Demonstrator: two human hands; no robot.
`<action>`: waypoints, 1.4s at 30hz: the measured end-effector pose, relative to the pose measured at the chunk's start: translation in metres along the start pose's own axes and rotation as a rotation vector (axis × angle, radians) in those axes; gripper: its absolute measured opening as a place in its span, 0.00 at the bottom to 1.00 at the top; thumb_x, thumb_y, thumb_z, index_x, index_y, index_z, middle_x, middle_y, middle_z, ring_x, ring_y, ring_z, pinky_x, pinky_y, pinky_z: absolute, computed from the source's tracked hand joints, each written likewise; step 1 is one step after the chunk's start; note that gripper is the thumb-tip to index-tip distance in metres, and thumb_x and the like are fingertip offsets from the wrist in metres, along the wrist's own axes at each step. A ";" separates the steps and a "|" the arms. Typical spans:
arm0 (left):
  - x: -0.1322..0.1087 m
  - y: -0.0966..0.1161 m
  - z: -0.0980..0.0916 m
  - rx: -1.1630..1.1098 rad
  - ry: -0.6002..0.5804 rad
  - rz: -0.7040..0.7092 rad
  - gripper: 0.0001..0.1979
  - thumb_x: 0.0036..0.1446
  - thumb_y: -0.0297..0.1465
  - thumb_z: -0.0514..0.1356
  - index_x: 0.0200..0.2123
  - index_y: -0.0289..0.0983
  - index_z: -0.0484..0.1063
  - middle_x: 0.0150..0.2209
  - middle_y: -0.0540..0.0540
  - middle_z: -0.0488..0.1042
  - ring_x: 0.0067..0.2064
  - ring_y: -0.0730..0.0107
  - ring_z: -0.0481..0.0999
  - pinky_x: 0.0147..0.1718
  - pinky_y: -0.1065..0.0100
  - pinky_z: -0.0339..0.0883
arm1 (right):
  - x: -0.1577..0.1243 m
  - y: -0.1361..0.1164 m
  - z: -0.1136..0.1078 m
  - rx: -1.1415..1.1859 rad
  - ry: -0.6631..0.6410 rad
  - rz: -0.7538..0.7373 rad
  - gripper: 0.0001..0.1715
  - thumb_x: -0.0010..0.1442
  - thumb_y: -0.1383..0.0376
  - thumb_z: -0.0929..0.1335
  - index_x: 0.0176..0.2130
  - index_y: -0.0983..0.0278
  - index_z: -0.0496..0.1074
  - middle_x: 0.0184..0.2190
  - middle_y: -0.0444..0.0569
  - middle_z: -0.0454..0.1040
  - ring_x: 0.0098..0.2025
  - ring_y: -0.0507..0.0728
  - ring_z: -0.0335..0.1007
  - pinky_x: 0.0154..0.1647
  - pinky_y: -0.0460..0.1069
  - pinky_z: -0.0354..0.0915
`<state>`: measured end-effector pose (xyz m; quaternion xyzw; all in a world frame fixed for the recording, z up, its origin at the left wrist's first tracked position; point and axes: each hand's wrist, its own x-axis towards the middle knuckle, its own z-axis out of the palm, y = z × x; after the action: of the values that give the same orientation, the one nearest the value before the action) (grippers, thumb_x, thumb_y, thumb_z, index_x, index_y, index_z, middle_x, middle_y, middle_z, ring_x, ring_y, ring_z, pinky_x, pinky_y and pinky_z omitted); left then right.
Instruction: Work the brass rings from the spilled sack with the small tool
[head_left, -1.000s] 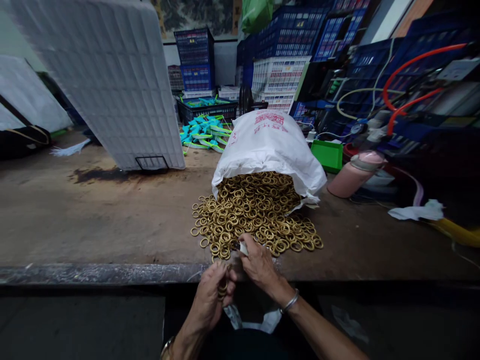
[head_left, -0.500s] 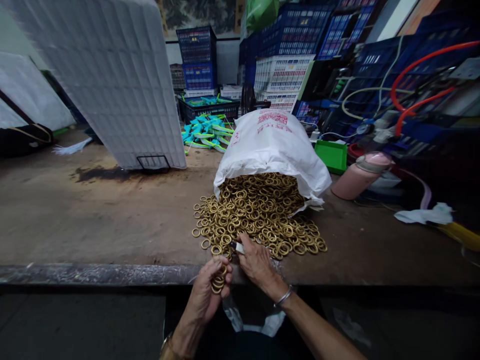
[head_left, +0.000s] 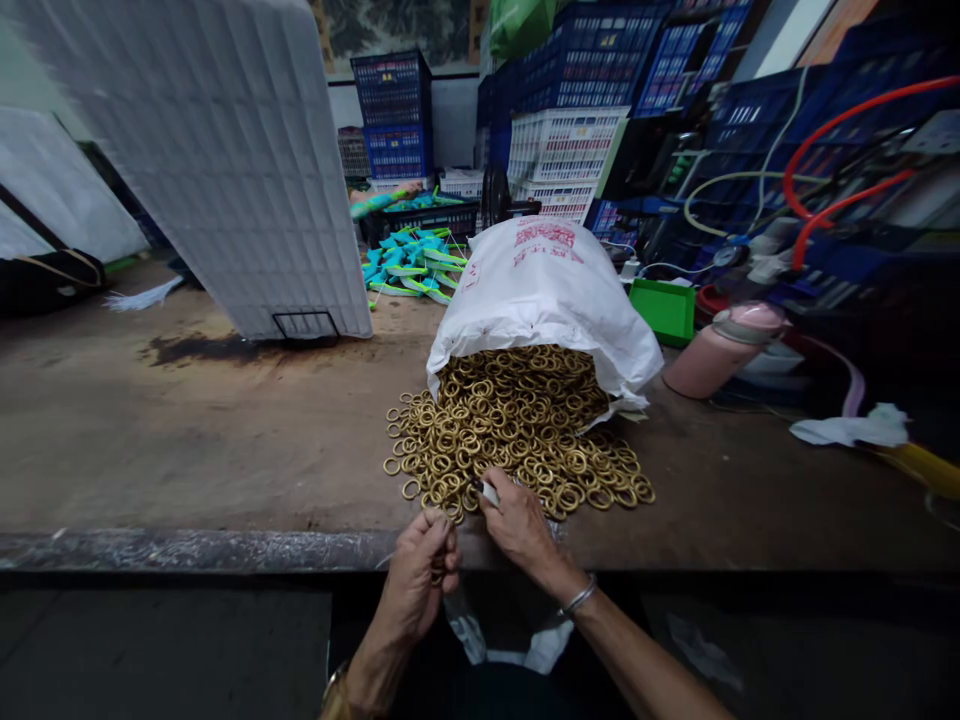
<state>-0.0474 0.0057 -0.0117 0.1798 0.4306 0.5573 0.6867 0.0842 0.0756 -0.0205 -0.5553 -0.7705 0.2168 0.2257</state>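
Our left grip is curled closed around a few brass-coloured rings at the table's front edge; how many, we cannot count. Our right grip pinches a small pale tool with a dark tip, at the near side of the ring pile. That pile spills from the mouth of a white sack lying on its side. Judging by this, only a handful is gathered; the great bulk lies loose, so most seems left.
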 end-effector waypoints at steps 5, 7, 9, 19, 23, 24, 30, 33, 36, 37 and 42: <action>0.003 -0.001 0.008 0.303 0.085 0.109 0.17 0.49 0.41 0.58 0.40 0.38 0.63 0.17 0.58 0.58 0.16 0.82 0.55 0.13 0.80 0.47 | -0.008 0.002 -0.006 0.308 -0.065 0.022 0.07 0.53 0.66 0.60 0.25 0.63 0.63 0.20 0.41 0.63 0.24 0.49 0.58 0.25 0.43 0.52; 0.004 -0.001 0.012 0.387 0.067 0.158 0.18 0.49 0.40 0.58 0.41 0.36 0.64 0.17 0.58 0.59 0.16 0.82 0.55 0.14 0.79 0.49 | -0.013 0.003 -0.007 0.454 -0.134 0.062 0.06 0.51 0.67 0.61 0.24 0.63 0.63 0.19 0.40 0.62 0.23 0.49 0.57 0.24 0.43 0.53; 0.004 -0.002 0.014 0.445 0.019 0.206 0.17 0.49 0.38 0.59 0.40 0.35 0.67 0.19 0.55 0.63 0.18 0.82 0.57 0.17 0.78 0.52 | -0.017 0.004 -0.007 0.595 -0.207 0.116 0.04 0.49 0.66 0.62 0.24 0.64 0.63 0.19 0.40 0.64 0.22 0.48 0.58 0.24 0.43 0.54; 0.003 -0.006 0.010 0.642 -0.198 0.333 0.11 0.54 0.36 0.55 0.34 0.35 0.72 0.30 0.46 0.72 0.31 0.70 0.69 0.32 0.70 0.63 | -0.024 -0.002 -0.018 0.825 -0.414 0.240 0.05 0.45 0.69 0.62 0.23 0.66 0.67 0.18 0.40 0.66 0.21 0.47 0.59 0.24 0.43 0.55; 0.004 -0.006 0.011 0.476 -0.099 0.175 0.16 0.50 0.40 0.57 0.37 0.34 0.69 0.24 0.51 0.67 0.21 0.79 0.62 0.20 0.76 0.54 | -0.026 0.000 -0.015 0.647 -0.282 0.145 0.05 0.49 0.67 0.62 0.24 0.65 0.65 0.20 0.41 0.65 0.24 0.48 0.59 0.26 0.43 0.55; 0.004 -0.006 0.012 0.444 -0.077 0.134 0.17 0.49 0.41 0.58 0.38 0.34 0.68 0.22 0.53 0.66 0.19 0.81 0.58 0.17 0.77 0.50 | -0.027 0.001 -0.015 0.575 -0.245 0.119 0.06 0.50 0.66 0.62 0.23 0.65 0.64 0.20 0.41 0.64 0.24 0.48 0.58 0.25 0.43 0.54; 0.004 -0.002 0.016 0.413 -0.044 0.102 0.14 0.46 0.40 0.60 0.29 0.35 0.65 0.21 0.54 0.63 0.20 0.80 0.59 0.20 0.76 0.53 | -0.031 0.000 -0.014 0.274 -0.111 -0.044 0.05 0.53 0.68 0.61 0.26 0.63 0.63 0.20 0.40 0.62 0.23 0.48 0.56 0.25 0.43 0.50; 0.005 -0.004 0.014 0.423 -0.062 0.137 0.14 0.47 0.40 0.59 0.25 0.35 0.63 0.21 0.53 0.63 0.22 0.78 0.61 0.22 0.75 0.55 | -0.033 0.001 -0.012 0.266 -0.084 -0.061 0.05 0.54 0.68 0.61 0.27 0.63 0.63 0.20 0.40 0.62 0.24 0.49 0.57 0.26 0.43 0.51; 0.006 -0.005 0.012 0.465 -0.039 0.163 0.13 0.47 0.40 0.59 0.24 0.35 0.63 0.20 0.53 0.62 0.22 0.77 0.60 0.23 0.74 0.55 | -0.032 0.000 -0.010 0.290 -0.079 -0.056 0.06 0.54 0.66 0.61 0.27 0.63 0.63 0.20 0.40 0.62 0.24 0.49 0.56 0.26 0.43 0.52; 0.006 -0.005 0.012 0.478 -0.028 0.177 0.13 0.47 0.40 0.59 0.24 0.35 0.63 0.20 0.53 0.62 0.23 0.77 0.61 0.23 0.74 0.56 | -0.032 0.000 -0.010 0.310 -0.087 -0.046 0.07 0.55 0.65 0.61 0.26 0.63 0.63 0.20 0.40 0.62 0.24 0.49 0.56 0.26 0.43 0.52; 0.004 -0.003 0.014 0.513 -0.027 0.230 0.12 0.48 0.38 0.58 0.23 0.35 0.63 0.21 0.53 0.63 0.24 0.76 0.61 0.25 0.74 0.57 | -0.029 -0.006 -0.014 0.447 -0.153 0.020 0.11 0.57 0.62 0.60 0.26 0.63 0.63 0.21 0.40 0.62 0.25 0.49 0.56 0.26 0.43 0.53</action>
<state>-0.0343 0.0112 -0.0075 0.4030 0.5252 0.5019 0.5567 0.0964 0.0477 -0.0085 -0.4809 -0.7128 0.4258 0.2817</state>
